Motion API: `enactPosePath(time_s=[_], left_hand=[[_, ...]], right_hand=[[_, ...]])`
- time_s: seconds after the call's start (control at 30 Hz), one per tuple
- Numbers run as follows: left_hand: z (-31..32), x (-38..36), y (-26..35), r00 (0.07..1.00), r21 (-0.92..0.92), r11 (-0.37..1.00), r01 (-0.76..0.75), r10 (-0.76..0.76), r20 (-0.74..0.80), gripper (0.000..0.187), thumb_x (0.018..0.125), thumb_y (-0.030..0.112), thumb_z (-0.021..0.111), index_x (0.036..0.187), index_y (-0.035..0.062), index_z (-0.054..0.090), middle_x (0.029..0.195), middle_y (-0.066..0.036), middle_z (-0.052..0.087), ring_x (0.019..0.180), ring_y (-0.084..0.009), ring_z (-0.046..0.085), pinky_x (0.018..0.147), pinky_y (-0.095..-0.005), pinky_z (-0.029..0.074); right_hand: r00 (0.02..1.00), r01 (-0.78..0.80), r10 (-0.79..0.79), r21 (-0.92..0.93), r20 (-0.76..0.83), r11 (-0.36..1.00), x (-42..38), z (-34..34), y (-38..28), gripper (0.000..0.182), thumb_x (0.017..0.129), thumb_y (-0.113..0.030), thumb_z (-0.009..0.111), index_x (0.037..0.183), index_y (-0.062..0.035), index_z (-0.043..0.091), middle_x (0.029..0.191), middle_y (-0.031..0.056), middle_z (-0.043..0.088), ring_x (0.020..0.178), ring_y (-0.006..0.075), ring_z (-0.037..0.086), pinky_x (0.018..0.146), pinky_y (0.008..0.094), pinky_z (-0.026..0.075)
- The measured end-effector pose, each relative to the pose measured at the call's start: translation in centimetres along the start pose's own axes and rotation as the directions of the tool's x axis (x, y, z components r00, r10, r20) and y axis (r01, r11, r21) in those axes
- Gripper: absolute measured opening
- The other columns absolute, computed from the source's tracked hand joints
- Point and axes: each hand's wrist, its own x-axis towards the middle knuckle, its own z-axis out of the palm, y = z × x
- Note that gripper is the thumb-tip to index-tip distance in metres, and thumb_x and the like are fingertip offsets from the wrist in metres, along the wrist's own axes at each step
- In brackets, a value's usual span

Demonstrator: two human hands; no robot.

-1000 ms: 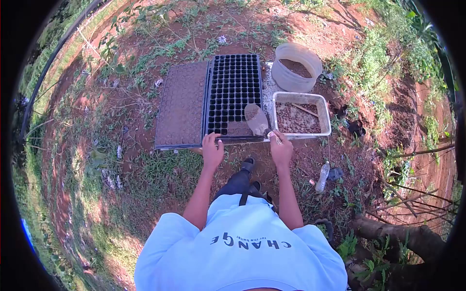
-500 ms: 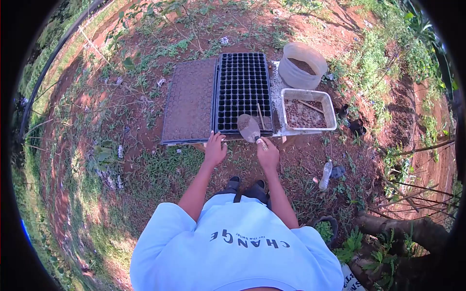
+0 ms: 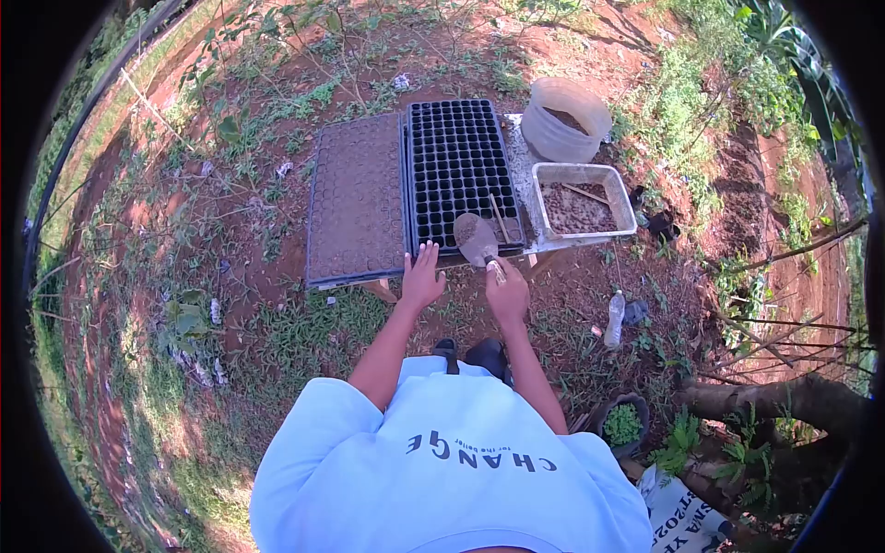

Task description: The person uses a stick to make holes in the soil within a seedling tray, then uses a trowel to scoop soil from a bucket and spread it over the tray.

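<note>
Trowel (image 3: 475, 238) is jutting forward from the right hand (image 3: 508, 293), its blade hovering over the near end of the black cell tray (image 3: 456, 166). It is likely feeling light and stiff, with loose soil (image 3: 471, 227) apt to slide off if tilted; the handle (image 3: 491, 262) is offering the surest hold. The right hand is gripping that handle, fingers wrapped around it. The left hand (image 3: 424, 279) is lying flat, fingers spread, at the tray's near edge, holding nothing visible; whether it is pressing, I cannot tell. Ahead of the right hand, a stick (image 3: 499, 217) is resting on the tray.
</note>
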Motion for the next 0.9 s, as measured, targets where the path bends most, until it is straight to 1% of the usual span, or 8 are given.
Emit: enactPosePath(time_s=[0.07,0.2,0.27,0.47,0.57,0.77,0.9], left_hand=[[-0.3,0.2,0.1,0.999,0.034,0.999,0.023,-0.024,0.021,0.071,0.088,0.026,0.053,0.15,0.0071,0.026,0.157,-0.012,0.024,0.147,-0.0242,0.02,0.117,-0.0553,0.009],[-0.1,0.1,-0.1,1.0,0.071,0.997,0.007,-0.008,0.019,0.07,0.087,0.025,0.053,0.15,0.0069,0.027,0.157,-0.012,0.025,0.146,-0.0236,0.022,0.118,-0.0549,0.009],[0.2,0.1,-0.2,0.999,0.101,0.995,-0.022,0.025,-0.026,0.07,0.086,0.021,0.053,0.149,0.0059,0.028,0.156,-0.013,0.028,0.145,-0.025,0.025,0.117,-0.0556,0.013],[0.9,0.1,-0.4,0.994,0.065,0.997,-0.04,0.046,-0.094,0.069,0.084,0.018,0.054,0.148,0.0057,0.03,0.155,-0.014,0.029,0.144,-0.0254,0.027,0.116,-0.0554,0.016],[0.9,0.0,-0.4,0.994,0.024,0.999,-0.046,0.048,-0.096,0.068,0.083,0.018,0.053,0.147,0.0044,0.032,0.154,-0.015,0.031,0.143,-0.0261,0.029,0.116,-0.0557,0.014],[0.9,-0.2,-0.5,0.987,0.027,0.997,-0.069,0.072,-0.141,0.067,0.083,0.017,0.053,0.146,0.0037,0.034,0.153,-0.015,0.033,0.142,-0.0257,0.03,0.116,-0.0559,0.014],[1.0,-0.2,-0.6,0.984,0.023,0.996,-0.085,0.088,-0.156,0.067,0.083,0.016,0.053,0.146,0.0036,0.035,0.152,-0.015,0.034,0.142,-0.0258,0.031,0.116,-0.0562,0.014]], right_hand=[[0.999,-0.035,0.035,-0.014,0.023,0.999,-0.1,-0.2,-0.8,0.03,0.088,-0.025,0.063,0.111,-0.0057,0.067,0.102,0.02,0.068,0.096,0.0365,0.065,0.084,0.0437,0.05],[1.0,-0.024,0.024,-0.018,-0.005,1.0,-0.3,0.0,-1.2,0.031,0.088,-0.025,0.063,0.111,-0.0056,0.067,0.101,0.0196,0.068,0.094,0.0367,0.065,0.083,0.044,0.05],[1.0,-0.024,0.024,-0.019,-0.004,1.0,-0.4,0.2,-1.4,0.03,0.088,-0.026,0.063,0.11,-0.0059,0.067,0.1,0.0193,0.068,0.093,0.0368,0.065,0.082,0.0443,0.05],[0.999,0.004,-0.006,-0.038,-0.041,0.999,-0.7,0.8,-1.5,0.031,0.087,-0.025,0.064,0.112,-0.0069,0.067,0.099,0.019,0.068,0.091,0.0377,0.065,0.08,0.0444,0.05],[0.999,0.007,-0.009,-0.049,-0.043,0.999,-0.9,0.8,-1.7,0.032,0.086,-0.025,0.065,0.113,-0.0073,0.066,0.098,0.0183,0.067,0.09,0.038,0.065,0.08,0.0443,0.051],[0.998,0.004,-0.009,-0.083,-0.054,0.997,-1.5,0.9,-1.8,0.033,0.086,-0.025,0.065,0.114,-0.0075,0.066,0.097,0.0183,0.066,0.089,0.0381,0.064,0.078,0.0449,0.051],[0.997,0.03,-0.034,-0.055,-0.069,0.998,-1.6,0.7,-1.9,0.033,0.086,-0.025,0.065,0.115,-0.0075,0.066,0.097,0.0183,0.066,0.089,0.0383,0.064,0.078,0.0453,0.051]])
